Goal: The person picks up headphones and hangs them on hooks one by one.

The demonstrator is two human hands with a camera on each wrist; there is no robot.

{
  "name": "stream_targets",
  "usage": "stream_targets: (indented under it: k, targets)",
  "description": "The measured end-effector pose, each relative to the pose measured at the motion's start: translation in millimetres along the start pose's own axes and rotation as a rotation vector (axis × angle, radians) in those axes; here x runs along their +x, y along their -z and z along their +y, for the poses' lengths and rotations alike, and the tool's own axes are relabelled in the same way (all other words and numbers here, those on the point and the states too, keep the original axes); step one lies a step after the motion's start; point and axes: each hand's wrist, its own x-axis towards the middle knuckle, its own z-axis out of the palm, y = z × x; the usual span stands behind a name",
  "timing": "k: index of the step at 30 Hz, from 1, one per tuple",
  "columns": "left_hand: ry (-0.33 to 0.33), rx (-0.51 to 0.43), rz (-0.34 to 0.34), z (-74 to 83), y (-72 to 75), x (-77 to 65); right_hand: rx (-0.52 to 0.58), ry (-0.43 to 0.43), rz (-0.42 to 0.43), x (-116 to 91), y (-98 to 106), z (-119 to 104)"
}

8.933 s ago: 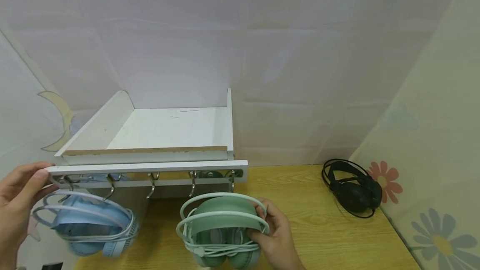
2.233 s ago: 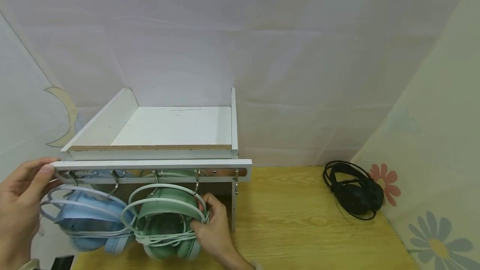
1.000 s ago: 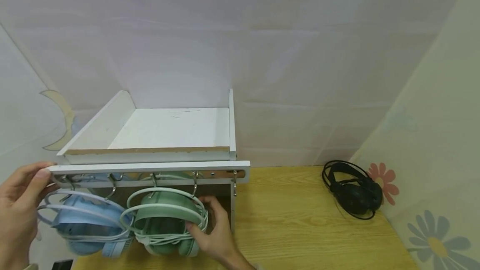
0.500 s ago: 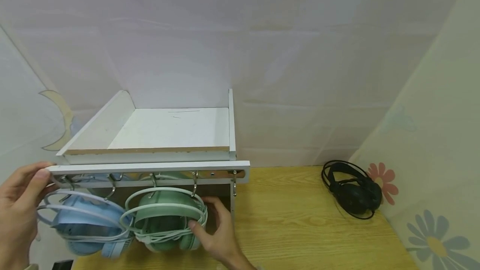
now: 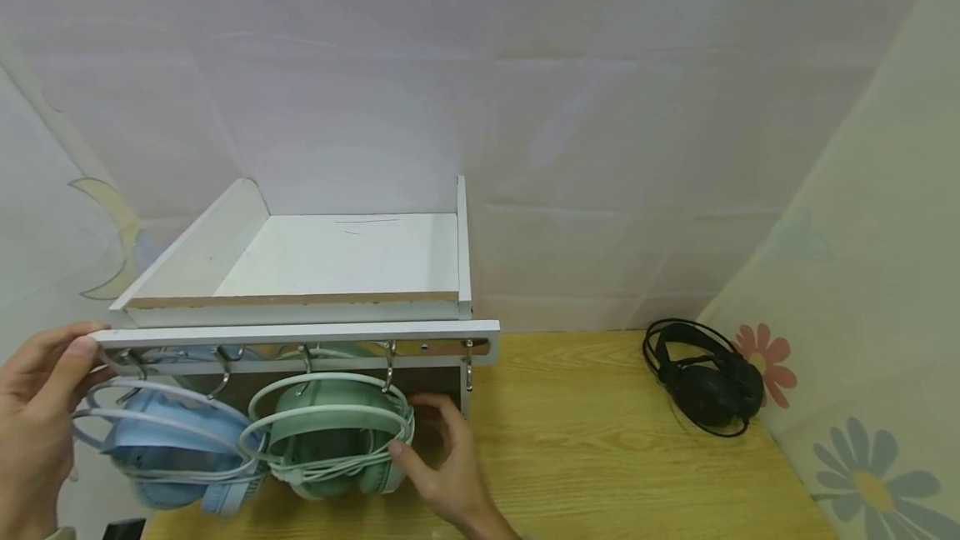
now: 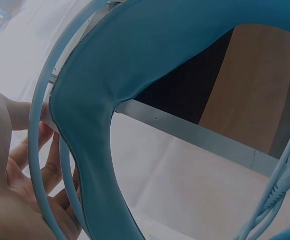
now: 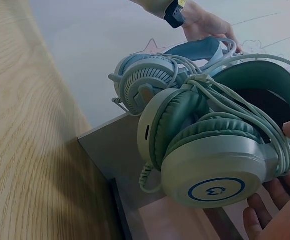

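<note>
My left hand (image 5: 41,407) grips the left end of a white hook rail (image 5: 300,333), thumb in front. Blue headphones (image 5: 180,440) with their cable wrapped round them hang at the rail's left end. Green headphones (image 5: 333,432), also cable-wrapped, hang from the middle hooks. At their right side is my right hand (image 5: 453,461), fingers spread loosely, thumb near the earcup's edge. The right wrist view shows its thumb by the cable bundle (image 7: 235,102) and its other fingers below. A blue headband (image 6: 89,130) fills much of the left wrist view, partly covering that hand.
Behind the rail stands a white shelf unit (image 5: 345,257) with raised sides. Black headphones (image 5: 712,386) lie on the wooden table (image 5: 570,440) at the right, beside a flower-patterned sheet (image 5: 862,357). Metal hooks (image 5: 468,365) stick out at the rail's right end.
The green headphones went from right of the rail's middle leftward onto the hooks beside the blue pair. Lately my right hand has loosened and slid slightly right; the left stays on the rail.
</note>
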Motion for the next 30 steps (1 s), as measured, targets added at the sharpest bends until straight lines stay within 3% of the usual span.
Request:
stream_targets:
  k: [16,23,30]
  targets:
    - [-0.009,0.035,-0.009,0.5,-1.3,1.9,-0.081,0.018,0.000,-6.7,13.5,-11.5]
    - [-0.040,-0.018,-0.048,-1.3,1.5,0.8,-0.051,-0.048,-0.027,-13.0,20.3,-16.3]
    - [-0.039,0.030,-0.033,0.5,0.0,-0.4,-0.013,-0.090,-0.038,-16.4,26.3,-16.7]
